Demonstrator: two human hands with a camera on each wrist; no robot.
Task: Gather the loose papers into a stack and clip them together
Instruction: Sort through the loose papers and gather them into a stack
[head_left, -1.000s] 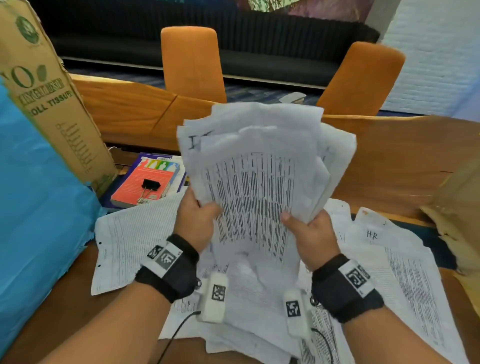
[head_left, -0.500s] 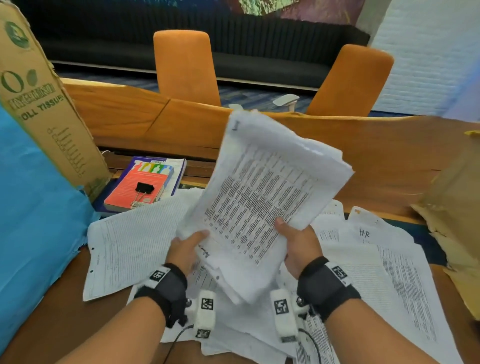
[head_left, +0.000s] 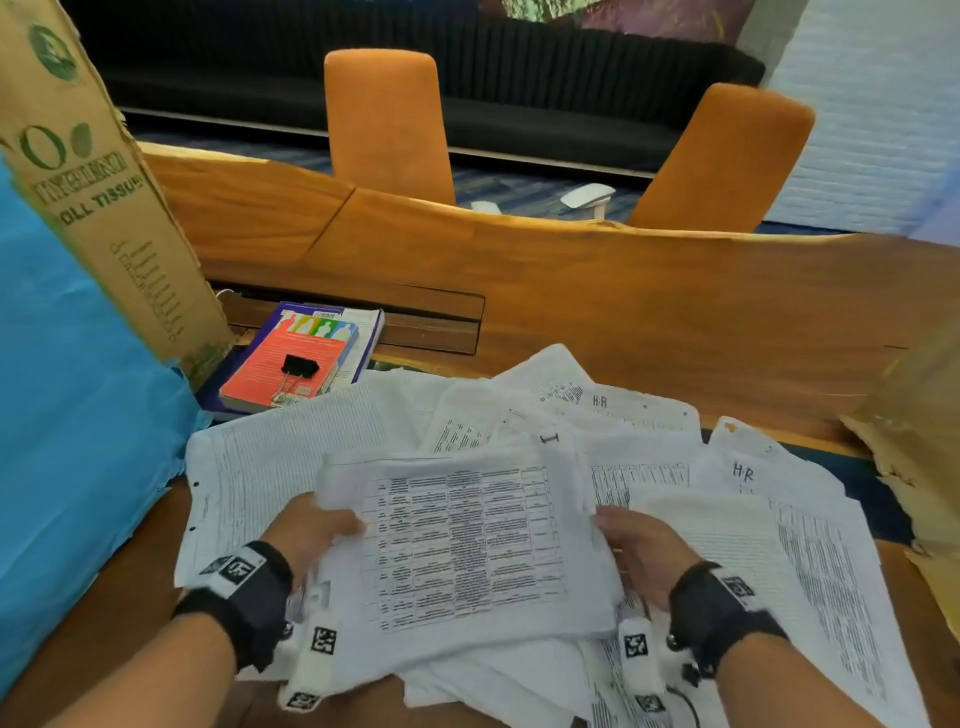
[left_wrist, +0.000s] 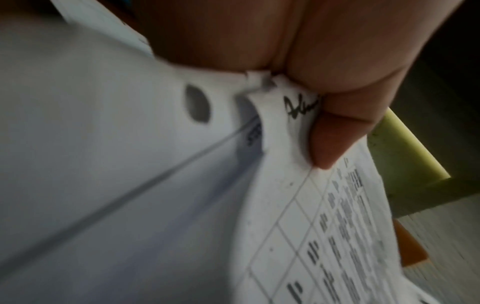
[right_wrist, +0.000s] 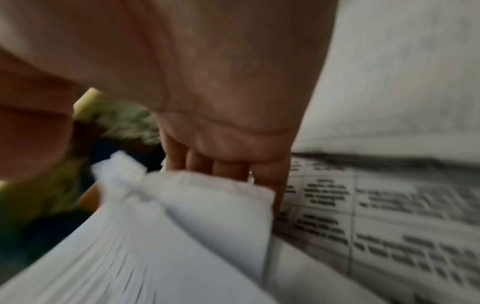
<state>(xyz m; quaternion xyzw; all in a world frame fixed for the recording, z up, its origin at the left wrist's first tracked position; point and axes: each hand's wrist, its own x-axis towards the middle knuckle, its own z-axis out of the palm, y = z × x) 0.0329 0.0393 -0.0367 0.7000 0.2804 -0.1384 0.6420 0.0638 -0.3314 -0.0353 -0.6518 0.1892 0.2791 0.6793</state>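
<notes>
A thick bundle of printed papers (head_left: 467, 545) lies nearly flat, low over the other sheets. My left hand (head_left: 311, 535) grips its left edge, and in the left wrist view the thumb (left_wrist: 330, 131) pinches a corner of the bundle (left_wrist: 324, 236). My right hand (head_left: 639, 545) holds the right edge, with its fingers (right_wrist: 226, 164) slid under the bundle (right_wrist: 168, 236). More loose sheets (head_left: 779, 519) spread over the table beneath and to the right. A black binder clip (head_left: 297, 370) sits on a red book (head_left: 291, 364) at the back left.
A tall cardboard box (head_left: 93, 182) and a blue sheet (head_left: 67, 415) stand at the left. Crumpled brown cardboard (head_left: 914, 441) is at the right edge. The wooden table (head_left: 623, 312) runs back to two orange chairs (head_left: 389, 119).
The bundle, held upright a second ago, has been tipped forward and lowered onto the spread sheets. Both hands came down with it and kept hold of its sides.
</notes>
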